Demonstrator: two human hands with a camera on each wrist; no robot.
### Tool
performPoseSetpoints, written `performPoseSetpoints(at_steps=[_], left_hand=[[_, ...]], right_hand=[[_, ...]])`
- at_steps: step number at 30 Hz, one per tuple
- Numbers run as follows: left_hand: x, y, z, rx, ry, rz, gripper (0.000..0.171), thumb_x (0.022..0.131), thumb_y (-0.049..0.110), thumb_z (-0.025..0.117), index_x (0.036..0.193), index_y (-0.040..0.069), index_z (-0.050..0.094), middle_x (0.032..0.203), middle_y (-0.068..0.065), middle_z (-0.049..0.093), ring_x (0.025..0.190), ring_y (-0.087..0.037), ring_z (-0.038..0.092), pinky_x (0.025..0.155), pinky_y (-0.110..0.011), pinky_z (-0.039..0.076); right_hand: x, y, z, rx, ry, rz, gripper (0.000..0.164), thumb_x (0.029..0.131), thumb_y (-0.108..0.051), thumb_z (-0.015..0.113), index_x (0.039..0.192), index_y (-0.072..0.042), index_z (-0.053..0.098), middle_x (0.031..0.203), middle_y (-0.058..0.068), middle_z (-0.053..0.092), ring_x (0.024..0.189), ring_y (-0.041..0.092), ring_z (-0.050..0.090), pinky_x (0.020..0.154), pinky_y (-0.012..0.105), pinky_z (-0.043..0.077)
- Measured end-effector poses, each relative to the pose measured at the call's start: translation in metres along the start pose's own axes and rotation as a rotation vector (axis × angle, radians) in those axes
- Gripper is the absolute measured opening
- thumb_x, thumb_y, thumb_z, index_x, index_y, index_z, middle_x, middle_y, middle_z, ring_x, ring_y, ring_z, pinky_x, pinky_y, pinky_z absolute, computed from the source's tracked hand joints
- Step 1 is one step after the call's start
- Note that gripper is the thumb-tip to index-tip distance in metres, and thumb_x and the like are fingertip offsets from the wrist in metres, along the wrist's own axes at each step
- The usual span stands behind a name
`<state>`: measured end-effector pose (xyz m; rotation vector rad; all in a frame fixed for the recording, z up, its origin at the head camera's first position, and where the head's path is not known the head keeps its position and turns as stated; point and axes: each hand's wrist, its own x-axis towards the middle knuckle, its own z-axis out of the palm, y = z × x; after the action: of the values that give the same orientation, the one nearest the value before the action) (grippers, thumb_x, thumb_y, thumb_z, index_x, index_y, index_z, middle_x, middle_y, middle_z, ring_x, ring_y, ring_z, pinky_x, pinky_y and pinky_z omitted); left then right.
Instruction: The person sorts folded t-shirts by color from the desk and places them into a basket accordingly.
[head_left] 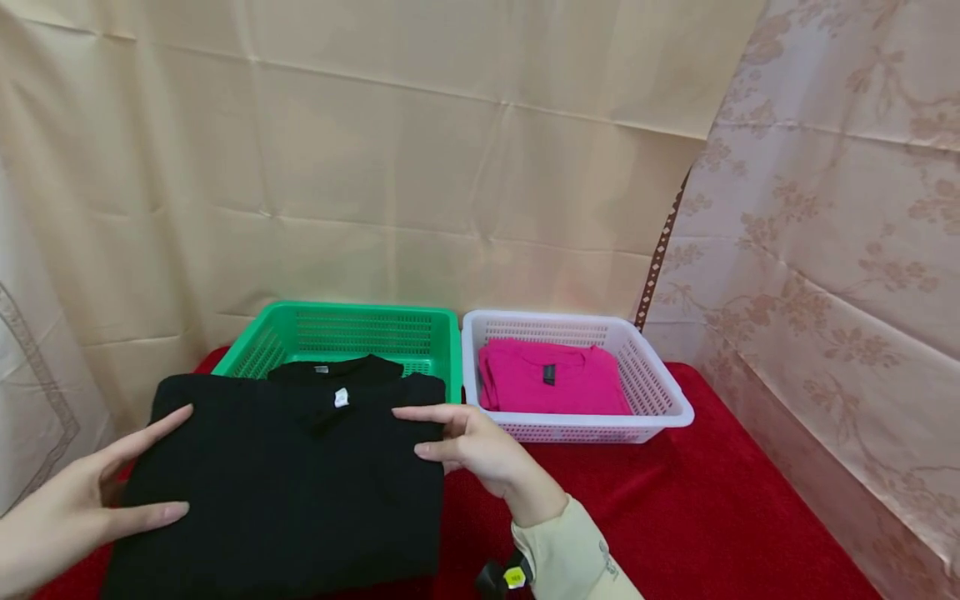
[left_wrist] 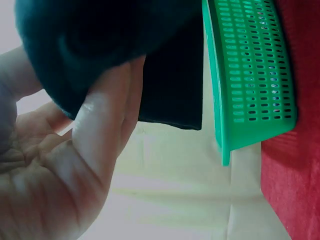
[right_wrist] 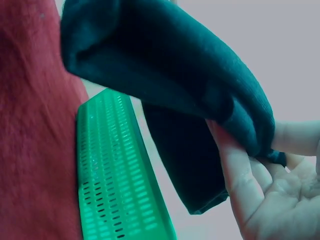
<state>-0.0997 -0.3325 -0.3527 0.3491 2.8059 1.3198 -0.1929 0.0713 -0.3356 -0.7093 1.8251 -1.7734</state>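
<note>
A folded black shirt (head_left: 285, 492) with a white neck label is held up above the table, in front of the green basket (head_left: 459, 350). My left hand (head_left: 78, 508) grips its left edge, thumb on the near face and fingers underneath in the left wrist view. At the right edge my right hand (head_left: 483, 454) pinches the cloth; the right wrist view shows fingers (right_wrist: 240, 175) below the fold. Behind the held shirt, another black garment (head_left: 348, 369) with a small label shows at the green basket, its lower part hidden.
To the right of the green basket stands a white basket (head_left: 660, 392) holding a folded pink shirt (head_left: 555, 379). A red cloth (head_left: 675, 500) covers the table. Beige curtain (head_left: 375, 167) hangs behind, and a floral curtain (head_left: 840, 250) borders the right side.
</note>
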Motion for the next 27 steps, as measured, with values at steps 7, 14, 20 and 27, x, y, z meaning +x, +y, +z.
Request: performPoseSetpoints(at_steps=[7,14,20,27], left_hand=[[0.016,0.014,-0.008,-0.045,-0.012,0.004,0.091,0.093,0.005,0.066,0.161,0.027,0.008,0.126,0.039,0.047,0.105,0.014,0.057,0.075,-0.017,0.055],[0.040,0.027,-0.019,-0.049,-0.068,-0.037,0.095,0.094,0.013,0.067,0.161,0.022,-0.001,0.156,-0.029,0.032,0.114,0.014,0.052,0.077,-0.017,0.054],[0.060,0.040,-0.025,-0.109,-0.079,-0.022,0.094,0.095,0.009,0.065,0.160,0.017,-0.002,0.152,-0.037,0.029,0.105,0.020,0.050,0.077,-0.023,0.057],[0.083,0.056,-0.034,-0.098,-0.065,-0.031,0.093,0.096,0.014,0.065,0.160,0.018,-0.002,0.152,-0.036,0.030,0.102,0.019,0.050,0.078,-0.019,0.055]], right_hand=[[0.007,-0.009,-0.005,0.019,0.091,0.019,0.047,0.095,-0.004,0.058,0.141,-0.009,0.055,0.121,0.017,0.070,0.086,0.010,0.072,0.080,0.033,0.060],[0.018,-0.018,-0.013,-0.037,0.149,-0.010,0.046,0.095,-0.004,0.057,0.141,-0.010,0.056,0.127,0.016,0.067,0.084,0.009,0.071,0.075,0.026,0.059],[0.030,-0.028,-0.020,-0.125,0.222,-0.023,0.045,0.095,-0.005,0.058,0.139,-0.013,0.059,0.124,0.013,0.069,0.077,0.008,0.068,0.072,0.023,0.055],[0.045,-0.042,-0.030,-0.166,0.301,-0.004,0.044,0.096,-0.006,0.057,0.138,-0.018,0.060,0.132,0.008,0.064,0.091,0.009,0.067,0.080,0.025,0.055]])
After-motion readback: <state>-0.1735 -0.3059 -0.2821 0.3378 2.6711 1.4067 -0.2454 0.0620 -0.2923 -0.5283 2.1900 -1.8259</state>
